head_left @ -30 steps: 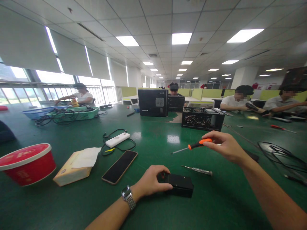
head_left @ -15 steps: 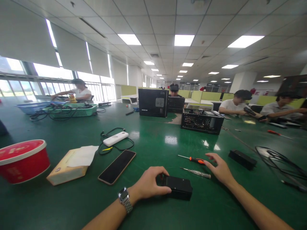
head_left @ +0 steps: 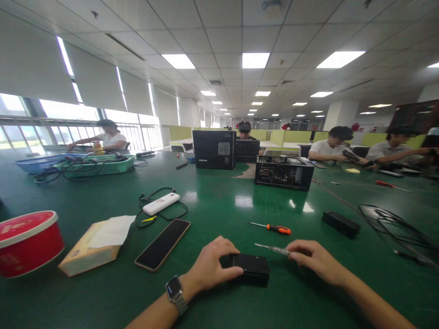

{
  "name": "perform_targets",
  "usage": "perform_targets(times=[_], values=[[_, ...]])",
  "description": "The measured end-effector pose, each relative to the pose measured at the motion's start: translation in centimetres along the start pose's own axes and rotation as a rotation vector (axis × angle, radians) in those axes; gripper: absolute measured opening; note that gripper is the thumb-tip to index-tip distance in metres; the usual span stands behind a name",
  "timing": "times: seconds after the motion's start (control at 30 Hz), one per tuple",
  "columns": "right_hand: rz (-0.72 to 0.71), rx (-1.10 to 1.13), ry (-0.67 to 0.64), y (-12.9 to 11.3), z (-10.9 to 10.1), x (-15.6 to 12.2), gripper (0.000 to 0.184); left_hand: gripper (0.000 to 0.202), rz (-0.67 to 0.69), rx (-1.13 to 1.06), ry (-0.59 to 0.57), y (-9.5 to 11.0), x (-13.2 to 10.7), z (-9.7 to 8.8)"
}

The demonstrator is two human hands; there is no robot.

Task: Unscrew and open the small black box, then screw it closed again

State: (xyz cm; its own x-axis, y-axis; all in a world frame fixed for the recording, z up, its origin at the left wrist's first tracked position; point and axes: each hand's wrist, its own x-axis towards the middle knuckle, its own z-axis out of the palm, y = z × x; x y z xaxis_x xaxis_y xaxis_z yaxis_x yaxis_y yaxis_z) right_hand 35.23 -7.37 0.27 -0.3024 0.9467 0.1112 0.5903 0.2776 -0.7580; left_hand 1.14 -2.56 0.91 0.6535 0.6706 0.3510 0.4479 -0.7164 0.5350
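My left hand (head_left: pixel 219 263), with a watch (head_left: pixel 176 292) on its wrist, is closed around the left end of a black rectangular box (head_left: pixel 252 268) lying on the green table. Thumb and fingers press on its near and far sides. To the right, my right hand (head_left: pixel 313 259) pinches the handle end of a slim clear-handled screwdriver (head_left: pixel 273 249), whose tip points left, just beyond the box. Behind that lies an orange-and-black screwdriver (head_left: pixel 277 229), touched by neither hand.
A phone (head_left: pixel 163 244), a tissue pack (head_left: pixel 92 246) and a red tub (head_left: pixel 29 244) stand left. A white power strip (head_left: pixel 161 204) lies beyond them. Another black box (head_left: pixel 341 224) and cables (head_left: pixel 394 228) are right. Computer cases (head_left: pixel 284 173) stand farther back; several people sit around.
My right hand has moved from beside the orange screwdriver toward me and taken hold of the clear-handled screwdriver. The left hand keeps its grip on the box. The view has shifted slightly.
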Motion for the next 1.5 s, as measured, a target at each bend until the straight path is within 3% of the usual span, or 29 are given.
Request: perform_targets(times=[0.1, 0.17, 0.43, 0.7, 0.83, 1.0, 1.27, 1.5], values=[[0.039, 0.208, -0.194, -0.4, -1.1, -1.0, 0.033, 0.033, 0.051, 0.048, -0.013, 0.0, 0.0, -0.1], [0.047, 0.265, -0.257, -0.5, -1.3, -1.3, 0.033, 0.034, 0.073, 0.068, -0.016, 0.0, 0.0, -0.2], [0.088, 0.277, -0.223, 0.6, -1.4, -1.1, 0.036, 0.034, 0.073, 0.072, -0.019, 0.0, 0.1, -0.2], [0.130, 0.243, -0.270, -0.7, -1.9, -1.7, 0.039, 0.036, 0.059, 0.057, -0.044, 0.1, 0.1, -0.4], [0.137, 0.185, -0.228, -0.5, -1.3, -1.5, 0.043, 0.035, 0.055, 0.053, -0.042, 0.2, 0.1, -0.3], [0.106, 0.143, -0.180, -0.9, 0.3, -2.0, 0.036, 0.037, 0.065, 0.046, -0.031, 0.0, 0.1, -0.1], [0.119, -0.029, 0.124, -1.5, 2.8, -3.0, 0.041, 0.042, -0.036, 0.036, -0.056, -0.1, 0.1, 0.3], [0.175, -0.041, 0.048, -1.8, 4.1, -2.7, 0.047, 0.043, -0.047, -0.052, -0.029, -0.6, 0.3, 1.1]])
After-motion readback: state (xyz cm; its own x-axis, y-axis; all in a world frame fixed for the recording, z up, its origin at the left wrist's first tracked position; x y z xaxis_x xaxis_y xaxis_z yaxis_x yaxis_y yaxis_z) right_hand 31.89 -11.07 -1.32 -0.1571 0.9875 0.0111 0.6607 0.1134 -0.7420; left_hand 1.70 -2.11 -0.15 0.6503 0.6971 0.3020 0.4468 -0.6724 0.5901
